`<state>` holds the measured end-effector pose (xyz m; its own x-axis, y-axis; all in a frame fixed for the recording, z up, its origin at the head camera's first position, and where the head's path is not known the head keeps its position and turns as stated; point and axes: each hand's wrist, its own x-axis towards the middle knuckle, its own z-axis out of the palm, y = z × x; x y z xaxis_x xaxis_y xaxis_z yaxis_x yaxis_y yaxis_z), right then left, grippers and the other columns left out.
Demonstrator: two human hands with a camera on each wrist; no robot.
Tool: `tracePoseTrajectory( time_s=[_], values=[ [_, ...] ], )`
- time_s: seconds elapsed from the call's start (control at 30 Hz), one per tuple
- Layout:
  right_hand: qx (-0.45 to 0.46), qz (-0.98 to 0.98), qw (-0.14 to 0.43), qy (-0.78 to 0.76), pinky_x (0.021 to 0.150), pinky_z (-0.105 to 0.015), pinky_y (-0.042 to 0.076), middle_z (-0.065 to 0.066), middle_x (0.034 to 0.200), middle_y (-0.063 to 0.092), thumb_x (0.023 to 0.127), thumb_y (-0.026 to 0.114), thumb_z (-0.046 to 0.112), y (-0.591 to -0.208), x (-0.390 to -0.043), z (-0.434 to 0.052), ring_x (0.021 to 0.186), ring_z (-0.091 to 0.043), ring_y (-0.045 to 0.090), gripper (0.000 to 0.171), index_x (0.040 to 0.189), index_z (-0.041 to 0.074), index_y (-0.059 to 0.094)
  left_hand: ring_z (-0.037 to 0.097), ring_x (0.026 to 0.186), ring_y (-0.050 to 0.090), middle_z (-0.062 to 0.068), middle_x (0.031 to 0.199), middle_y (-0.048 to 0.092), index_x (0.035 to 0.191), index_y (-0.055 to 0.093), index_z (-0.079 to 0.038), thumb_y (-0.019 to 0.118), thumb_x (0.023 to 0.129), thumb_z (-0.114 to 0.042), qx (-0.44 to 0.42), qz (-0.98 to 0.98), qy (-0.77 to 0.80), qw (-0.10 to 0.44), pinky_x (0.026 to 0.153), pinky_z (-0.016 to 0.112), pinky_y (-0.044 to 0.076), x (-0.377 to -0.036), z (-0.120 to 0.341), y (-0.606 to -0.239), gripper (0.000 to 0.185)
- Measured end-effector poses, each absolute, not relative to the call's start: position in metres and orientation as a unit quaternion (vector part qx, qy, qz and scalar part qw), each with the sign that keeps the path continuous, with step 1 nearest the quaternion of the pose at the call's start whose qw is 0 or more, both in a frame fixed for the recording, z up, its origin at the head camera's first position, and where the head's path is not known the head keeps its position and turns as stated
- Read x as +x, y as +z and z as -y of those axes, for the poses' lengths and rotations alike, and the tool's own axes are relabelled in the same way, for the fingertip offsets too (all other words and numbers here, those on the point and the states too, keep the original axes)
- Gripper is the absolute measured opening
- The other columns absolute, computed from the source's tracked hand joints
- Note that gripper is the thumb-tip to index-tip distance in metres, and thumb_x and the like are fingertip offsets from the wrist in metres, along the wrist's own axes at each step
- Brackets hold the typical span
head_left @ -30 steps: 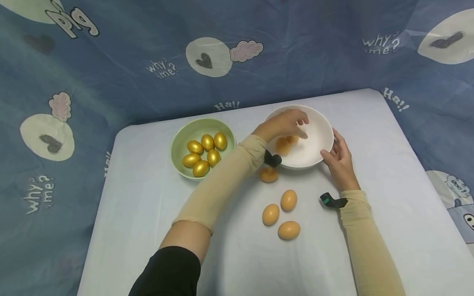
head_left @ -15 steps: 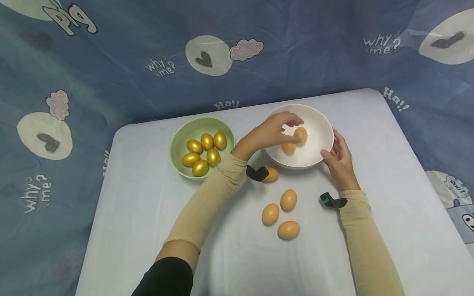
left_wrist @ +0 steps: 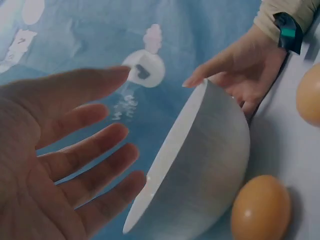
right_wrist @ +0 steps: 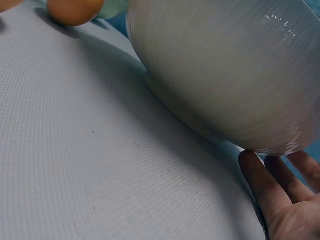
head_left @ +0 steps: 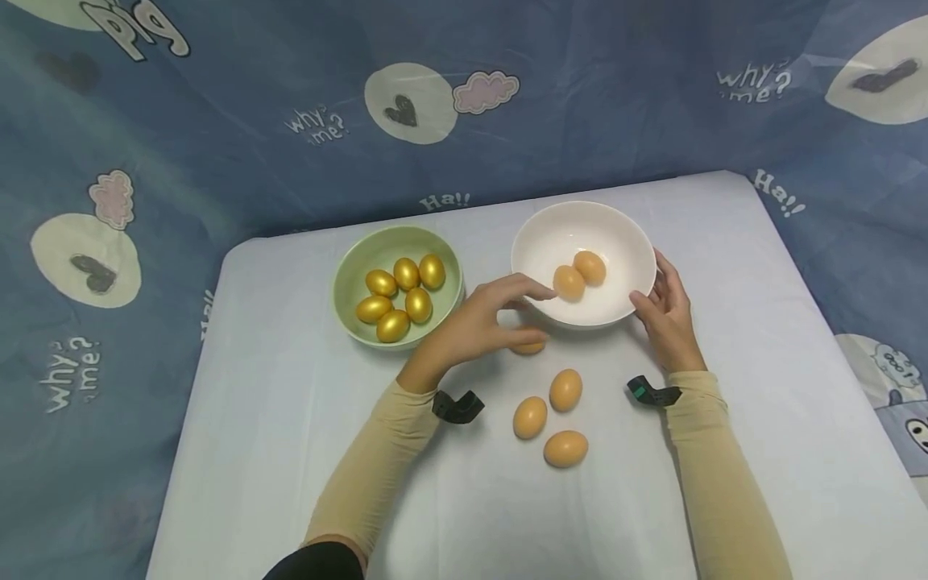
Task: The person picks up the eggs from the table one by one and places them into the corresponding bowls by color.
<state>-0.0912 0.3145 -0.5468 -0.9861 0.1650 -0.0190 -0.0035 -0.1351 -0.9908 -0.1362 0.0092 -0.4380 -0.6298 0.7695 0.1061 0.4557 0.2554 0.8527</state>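
In the head view a white bowl (head_left: 547, 238) holds two brown eggs (head_left: 569, 283). My right hand (head_left: 670, 322) grips its right side, thumb at the rim and fingers beneath, as the right wrist view shows under the bowl (right_wrist: 225, 75). My left hand (head_left: 482, 322) hovers at the bowl's near left, fingers spread and holding nothing; the left wrist view shows its bare palm (left_wrist: 30, 195). Thumb and fingers come close around a brown egg (head_left: 528, 350) on the table, partly hidden by the hand. Three more brown eggs (head_left: 565, 391) lie nearer to me.
A light green bowl (head_left: 348, 322) with several golden eggs (head_left: 392, 325) stands left of my left hand. The white-covered table (head_left: 268, 419) ends at the back against a blue printed cloth (head_left: 275, 185).
My left hand has let go of an egg in the white bowl and drawn back toward me and left, out over the near rim. The right hand stays on the bowl.
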Motion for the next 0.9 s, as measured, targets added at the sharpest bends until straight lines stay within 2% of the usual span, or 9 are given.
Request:
tracePoseTrajectory(
  time_s=[0.23, 0.3, 0.47, 0.63, 0.73, 0.9],
  values=[
    [-0.055, 0.658, 0.061, 0.749, 0.105, -0.015, 0.051, -0.011, 0.169, 0.033, 0.098, 0.065, 0.008, -0.548, -0.090, -0.315, 0.151, -0.026, 0.043, 0.075, 0.162, 0.028, 0.031, 0.028, 0.125, 0.064, 0.009, 0.134, 0.067, 0.134, 0.064, -0.010, 0.086, 0.086, -0.016, 0.399, -0.754, 0.485, 0.192, 0.109, 0.038, 0.054, -0.106, 0.014, -0.463, 0.054],
    [-0.054, 0.655, 0.062, 0.751, 0.105, -0.016, 0.051, -0.011, 0.169, 0.033, 0.098, 0.065, 0.008, -0.547, -0.090, -0.315, 0.150, -0.025, 0.044, 0.075, 0.162, 0.028, 0.031, 0.026, 0.125, 0.064, 0.010, 0.135, 0.067, 0.134, 0.065, -0.009, 0.087, 0.084, -0.015, 0.401, -0.753, 0.483, 0.196, 0.108, 0.038, 0.055, -0.098, 0.017, -0.471, 0.054],
    [-0.054, 0.645, 0.061, 0.760, 0.105, -0.017, 0.051, -0.011, 0.169, 0.032, 0.098, 0.065, 0.007, -0.546, -0.090, -0.314, 0.151, -0.026, 0.043, 0.076, 0.162, 0.027, 0.030, 0.021, 0.128, 0.061, 0.005, 0.138, 0.065, 0.134, 0.065, -0.008, 0.088, 0.083, -0.018, 0.396, -0.763, 0.463, 0.215, 0.105, 0.034, 0.057, -0.081, 0.023, -0.492, 0.056],
    [-0.055, 0.648, 0.062, 0.757, 0.105, -0.017, 0.052, -0.012, 0.168, 0.033, 0.098, 0.065, 0.007, -0.547, -0.091, -0.313, 0.150, -0.026, 0.044, 0.075, 0.162, 0.027, 0.031, 0.022, 0.120, 0.064, 0.003, 0.134, 0.066, 0.132, 0.066, -0.006, 0.088, 0.083, -0.017, 0.403, -0.760, 0.451, 0.237, 0.102, 0.031, 0.057, -0.065, 0.025, -0.510, 0.055],
    [-0.054, 0.646, 0.061, 0.759, 0.105, -0.017, 0.052, -0.012, 0.168, 0.033, 0.098, 0.064, 0.007, -0.547, -0.092, -0.313, 0.150, -0.026, 0.044, 0.075, 0.162, 0.027, 0.031, 0.019, 0.120, 0.064, 0.003, 0.137, 0.066, 0.132, 0.066, -0.007, 0.088, 0.082, -0.014, 0.405, -0.758, 0.448, 0.247, 0.101, 0.026, 0.057, -0.057, 0.026, -0.517, 0.055],
    [-0.051, 0.634, 0.060, 0.769, 0.107, -0.019, 0.051, -0.012, 0.168, 0.031, 0.098, 0.061, 0.003, -0.547, -0.092, -0.312, 0.151, -0.027, 0.042, 0.075, 0.162, 0.026, 0.030, 0.018, 0.134, 0.059, 0.003, 0.142, 0.064, 0.133, 0.067, -0.010, 0.087, 0.083, -0.013, 0.415, -0.770, 0.422, 0.238, 0.115, 0.030, 0.048, -0.047, 0.025, -0.522, 0.054]
  ],
)
